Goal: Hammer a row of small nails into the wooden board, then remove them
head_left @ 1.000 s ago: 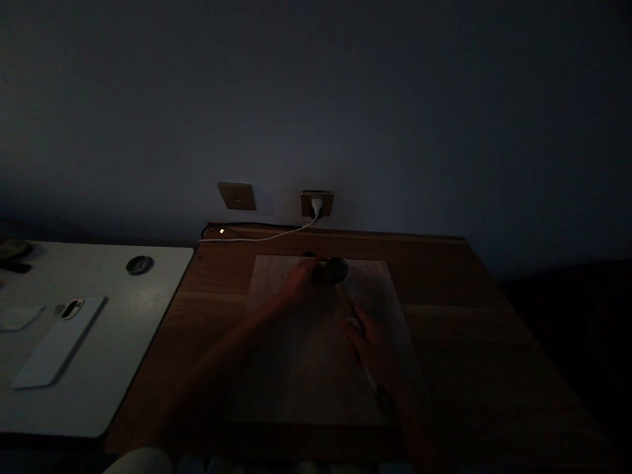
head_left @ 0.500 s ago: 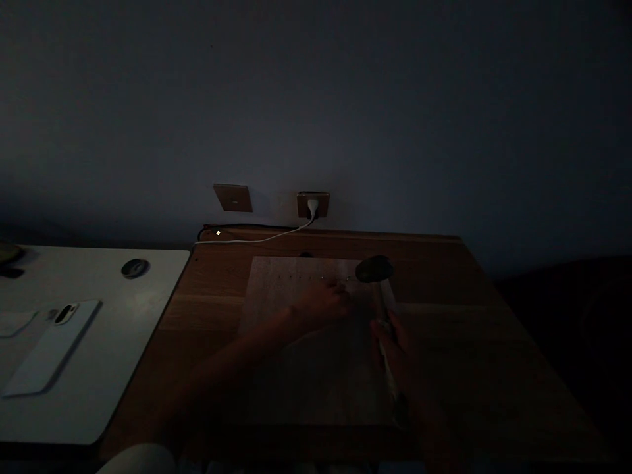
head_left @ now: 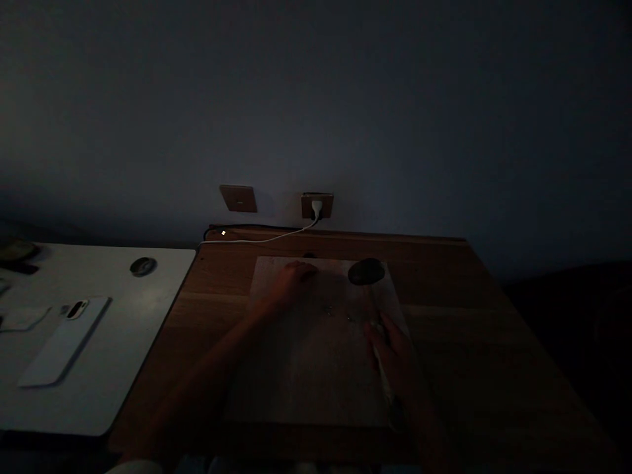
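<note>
In the dim light, my right hand [head_left: 390, 349] is closed around the handle of a mallet [head_left: 366, 271]. Its dark, rounded head is over the far right part of a pale square board [head_left: 306, 388]. My left hand [head_left: 293, 280] reaches to the board's far edge at the left. Its fingers are too dark and blurred to tell whether they hold anything, and the hand covers part of the board's far edge. Two small shiny pieces [head_left: 329, 309] lie on the board between my hands, too small to name.
The board lies on a wooden table [head_left: 459, 316] against a wall. A white plug [head_left: 316, 207] sits in a socket, its cable trailing left. On a white table [head_left: 128, 342] at the left are a phone [head_left: 66, 342] and a dark round object [head_left: 143, 266].
My left hand has moved left along the board's far edge, away from the mallet head. The row of small pieces there no longer shows. The mallet has shifted slightly left in view.
</note>
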Available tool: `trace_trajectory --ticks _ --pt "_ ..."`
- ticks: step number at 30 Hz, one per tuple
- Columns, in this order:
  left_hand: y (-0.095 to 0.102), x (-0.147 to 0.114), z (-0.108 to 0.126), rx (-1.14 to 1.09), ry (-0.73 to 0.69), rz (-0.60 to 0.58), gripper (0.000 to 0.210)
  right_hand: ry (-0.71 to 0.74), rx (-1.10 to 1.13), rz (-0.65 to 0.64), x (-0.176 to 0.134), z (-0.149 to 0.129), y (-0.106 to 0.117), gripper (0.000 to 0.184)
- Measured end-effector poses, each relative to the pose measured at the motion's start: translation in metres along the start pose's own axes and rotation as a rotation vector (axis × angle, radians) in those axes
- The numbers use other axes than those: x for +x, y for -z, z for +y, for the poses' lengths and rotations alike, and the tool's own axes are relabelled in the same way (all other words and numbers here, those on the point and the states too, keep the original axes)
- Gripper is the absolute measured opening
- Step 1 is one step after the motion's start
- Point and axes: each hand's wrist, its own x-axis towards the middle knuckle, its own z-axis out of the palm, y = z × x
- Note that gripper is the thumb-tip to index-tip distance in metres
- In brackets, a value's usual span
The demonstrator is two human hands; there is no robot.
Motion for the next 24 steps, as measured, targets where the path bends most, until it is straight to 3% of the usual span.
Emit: trace_trajectory --ticks 7,11,15,24 --pt "-0.007 -0.002 -0.001 -0.027 -0.016 0.01 0.02 0.036 0.006 -0.013 0.001 0.001 -0.011 0.044" --pt "-0.007 -0.002 -0.002 -0.01 -0.036 0.02 0.02 0.079 -0.038 -0.041 0.006 0.002 -0.018 0.038" --pt "-0.009 -0.001 -0.002 -0.017 -0.012 0.015 0.017 0.121 -0.109 -0.095 0.006 -0.015 -0.023 0.033" --pt "-0.009 -0.003 -0.001 -0.171 0.068 0.032 0.057 0.174 -0.236 -0.172 0.001 -0.049 -0.038 0.036"
